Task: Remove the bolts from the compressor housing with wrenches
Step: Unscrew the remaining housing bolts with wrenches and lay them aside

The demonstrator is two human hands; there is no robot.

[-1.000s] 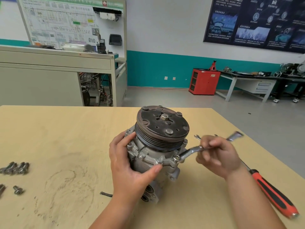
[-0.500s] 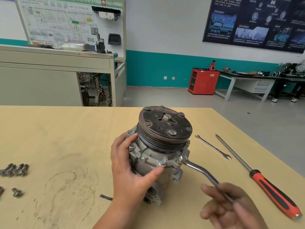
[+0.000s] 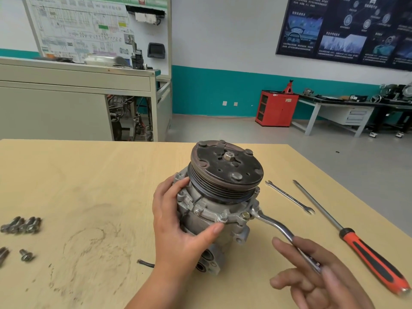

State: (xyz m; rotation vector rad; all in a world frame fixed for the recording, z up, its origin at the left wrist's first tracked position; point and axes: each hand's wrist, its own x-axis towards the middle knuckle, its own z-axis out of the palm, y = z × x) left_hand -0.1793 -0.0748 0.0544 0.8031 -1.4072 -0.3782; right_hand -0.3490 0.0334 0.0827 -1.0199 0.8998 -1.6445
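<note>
A grey compressor (image 3: 207, 210) with a dark pulley on top stands on the wooden table (image 3: 89, 175). My left hand (image 3: 178, 226) grips the housing from the left, thumb on the flange beside a bolt (image 3: 223, 216). A bent ring wrench (image 3: 274, 226) sits on the neighbouring flange bolt (image 3: 245, 215). Its handle runs down and right across the straight fingers of my right hand (image 3: 316, 275), which presses against it.
Several loose bolts (image 3: 21, 225) lie at the table's left edge, another bolt (image 3: 26, 255) below them. A thin open-end wrench (image 3: 289, 197) and a red-handled screwdriver (image 3: 356, 237) lie right of the compressor. A short black wire piece (image 3: 146, 263) lies near my left wrist.
My right hand swung the wrench handle from up beside the pulley down toward me and opened its fingers. The left hand stayed on the housing.
</note>
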